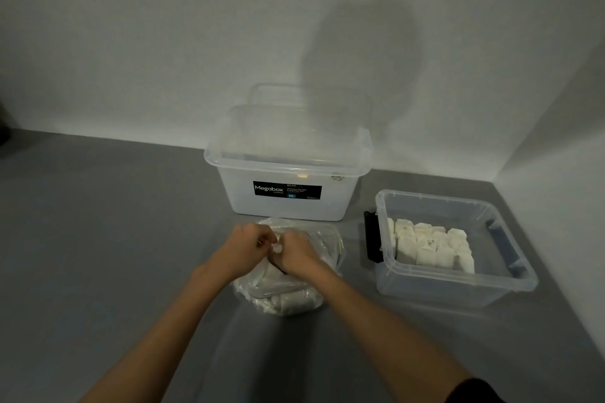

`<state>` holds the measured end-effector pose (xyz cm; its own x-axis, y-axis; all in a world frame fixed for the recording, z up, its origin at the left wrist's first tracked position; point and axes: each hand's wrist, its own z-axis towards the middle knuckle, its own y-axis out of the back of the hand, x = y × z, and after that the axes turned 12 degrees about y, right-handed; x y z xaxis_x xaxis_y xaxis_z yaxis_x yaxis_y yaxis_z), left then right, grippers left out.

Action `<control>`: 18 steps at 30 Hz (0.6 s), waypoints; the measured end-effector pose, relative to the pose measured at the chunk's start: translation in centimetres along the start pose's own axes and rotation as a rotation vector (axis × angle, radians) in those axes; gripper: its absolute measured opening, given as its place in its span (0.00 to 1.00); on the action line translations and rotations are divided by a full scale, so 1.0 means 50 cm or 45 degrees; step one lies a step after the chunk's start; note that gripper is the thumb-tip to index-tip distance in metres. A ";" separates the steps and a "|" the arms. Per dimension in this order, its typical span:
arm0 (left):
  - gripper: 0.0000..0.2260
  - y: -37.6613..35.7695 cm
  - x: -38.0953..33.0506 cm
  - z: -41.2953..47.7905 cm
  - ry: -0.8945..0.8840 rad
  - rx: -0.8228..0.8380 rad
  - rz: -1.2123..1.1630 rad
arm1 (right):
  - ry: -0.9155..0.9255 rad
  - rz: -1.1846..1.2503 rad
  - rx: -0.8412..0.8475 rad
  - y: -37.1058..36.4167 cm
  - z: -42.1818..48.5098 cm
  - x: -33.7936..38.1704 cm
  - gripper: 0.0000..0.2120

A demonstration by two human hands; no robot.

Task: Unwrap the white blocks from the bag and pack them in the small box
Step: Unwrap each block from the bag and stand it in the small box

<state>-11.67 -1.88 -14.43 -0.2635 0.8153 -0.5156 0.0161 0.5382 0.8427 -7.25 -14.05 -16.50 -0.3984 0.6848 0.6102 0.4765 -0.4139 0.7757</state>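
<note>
Left hand (248, 247) and right hand (298, 252) are both curling in and pinching a small white piece (277, 248) between them, right over the bag (288, 299). I'm reading it as a block mid-unwrap, can't confirm. Bag is lying on the grey surface in front of the lidded Megabox tub (284, 203). Small box (458, 285) is sitting to the right, apart from the bag, already holding rows of white blocks (432, 247). Risks I'm watching:
- block popping free as the wrap gives and tumbling away
- film tearing and clinging to the block
- loose bag dragging with the pull
- block dropping short of the box on the carry across
</note>
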 end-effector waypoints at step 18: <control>0.09 0.024 -0.020 -0.024 0.116 -0.052 -0.494 | -0.044 0.648 -0.438 0.154 -0.076 -0.023 0.03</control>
<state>-12.54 -2.32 -12.70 -0.3268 0.5298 -0.7826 -0.1389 0.7922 0.5943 -6.10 -20.29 -10.60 -0.1592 0.3672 0.9164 0.3173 -0.8599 0.3997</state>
